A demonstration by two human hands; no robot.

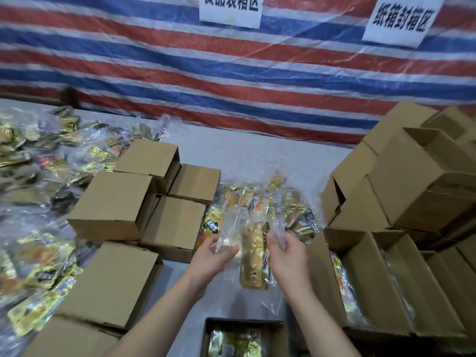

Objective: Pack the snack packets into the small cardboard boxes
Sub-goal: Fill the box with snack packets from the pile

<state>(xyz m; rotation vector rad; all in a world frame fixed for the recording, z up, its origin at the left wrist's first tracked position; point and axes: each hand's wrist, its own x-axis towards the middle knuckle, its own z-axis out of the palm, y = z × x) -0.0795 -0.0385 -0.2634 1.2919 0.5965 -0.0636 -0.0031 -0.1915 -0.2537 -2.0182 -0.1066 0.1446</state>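
Observation:
A clear plastic bag (233, 228) holding gold snack packets (253, 256) hangs above the table's middle. My left hand (215, 256) grips the bag's left side. On the bag's right side, my right hand (286, 249) pinches the plastic. More gold and orange packets (260, 199) lie in an opened bag just behind. A small open cardboard box (242, 336) with gold packets inside stands below my hands at the front edge.
Closed small boxes (116, 204) are stacked at the left centre. Open boxes (360, 279), some with packets, stand at the right, with piled empty boxes (412, 176) behind. Bags of packets (38, 163) cover the left. A striped tarp (231, 86) hangs behind.

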